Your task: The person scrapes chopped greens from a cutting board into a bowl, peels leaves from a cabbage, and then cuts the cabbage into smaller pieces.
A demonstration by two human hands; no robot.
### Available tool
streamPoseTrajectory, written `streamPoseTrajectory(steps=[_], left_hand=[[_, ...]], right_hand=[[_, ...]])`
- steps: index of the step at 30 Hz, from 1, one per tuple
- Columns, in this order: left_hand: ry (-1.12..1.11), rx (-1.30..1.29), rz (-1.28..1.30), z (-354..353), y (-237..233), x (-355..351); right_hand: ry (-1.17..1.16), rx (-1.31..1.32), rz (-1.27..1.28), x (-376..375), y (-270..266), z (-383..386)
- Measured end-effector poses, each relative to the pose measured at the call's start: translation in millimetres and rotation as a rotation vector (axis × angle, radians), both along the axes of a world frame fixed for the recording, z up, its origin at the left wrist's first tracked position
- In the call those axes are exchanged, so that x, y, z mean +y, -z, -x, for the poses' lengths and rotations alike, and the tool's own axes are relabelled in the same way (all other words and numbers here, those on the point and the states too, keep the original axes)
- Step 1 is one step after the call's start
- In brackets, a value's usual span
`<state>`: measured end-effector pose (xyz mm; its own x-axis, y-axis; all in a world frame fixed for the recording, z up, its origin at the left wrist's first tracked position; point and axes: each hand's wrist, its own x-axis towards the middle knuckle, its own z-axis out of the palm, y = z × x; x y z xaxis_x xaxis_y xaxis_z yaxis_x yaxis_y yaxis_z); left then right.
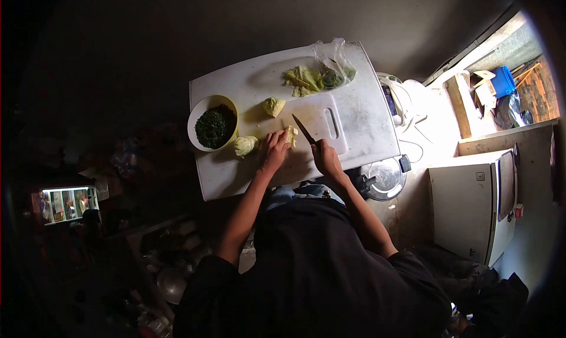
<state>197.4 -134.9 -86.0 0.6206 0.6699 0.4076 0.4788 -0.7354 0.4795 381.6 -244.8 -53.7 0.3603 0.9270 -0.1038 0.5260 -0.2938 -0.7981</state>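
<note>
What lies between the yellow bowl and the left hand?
In the head view, a cabbage chunk lies between bowl and left hand, on the white board.

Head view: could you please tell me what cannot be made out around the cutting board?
Cabbage piece: head view, largely covered by the left hand.
Knife handle: head view, hidden within the right hand.
Plastic bag contents: head view, too small, veiled by crumpled plastic.
Floor clutter at left: head view, lost in darkness.

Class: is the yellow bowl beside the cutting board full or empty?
Partly full: dark chopped greens lie in the yellow bowl; bare inner wall shows beside them.
</note>
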Motion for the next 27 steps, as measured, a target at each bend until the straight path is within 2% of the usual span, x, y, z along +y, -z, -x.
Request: streamPoseTrajectory(steps=[5,8,14,19,27], left_hand=[[0.019,-0.071,0.069,0.4,-9.4,3.3],[0.007,-0.019,0.072,2.6,-20.8,3.2],[0.055,-0.038,0.048,7.5,-7.6,6.6],[0.068,0.001,0.045,9.5,-17.7,7.1],[0.106,-0.013,0.073,8.2,-2.5,12.6]], right_hand=[[-0.053,0.010,-0.035,-13.3,4.1,-3.1],[-0.061,0.007,-0.031,-19.7,-0.2,-1.8],[-0.074,0.000,0.054,-32.0,-24.6,8.2],[-0.122,-0.138,0.056,-39.1,-41.5,22.6],[-0.071,-0.213,0.103,-42.3,-36.5,31.7]])
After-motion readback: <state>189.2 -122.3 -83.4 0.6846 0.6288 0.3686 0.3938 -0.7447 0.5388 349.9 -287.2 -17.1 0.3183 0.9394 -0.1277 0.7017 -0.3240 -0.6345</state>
